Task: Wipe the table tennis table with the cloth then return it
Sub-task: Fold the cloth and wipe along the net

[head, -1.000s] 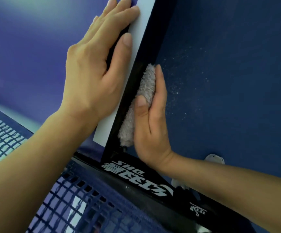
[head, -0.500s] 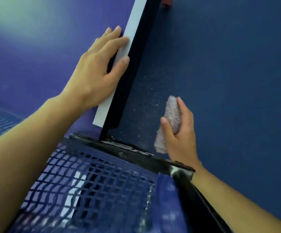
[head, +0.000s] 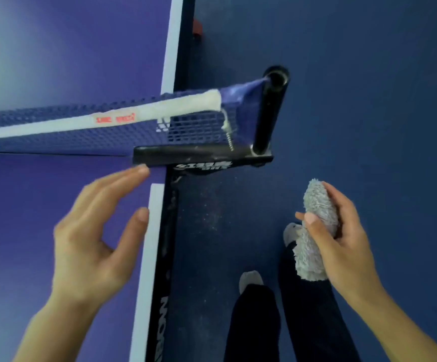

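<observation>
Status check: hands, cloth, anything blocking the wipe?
Left hand open at table edge. Right hand grips bunched cloth, clear of the table, over floor. Net clamp just ahead of left hand.

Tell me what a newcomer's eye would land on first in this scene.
The fluffy grey cloth stands out, bunched in the right hand off the table's side, above the dark blue floor. Next comes the blue mesh net with its white top band, stretched from the black cylindrical post across the purple table tennis table. The left hand is spread open over the near half, by the white edge line.
</observation>
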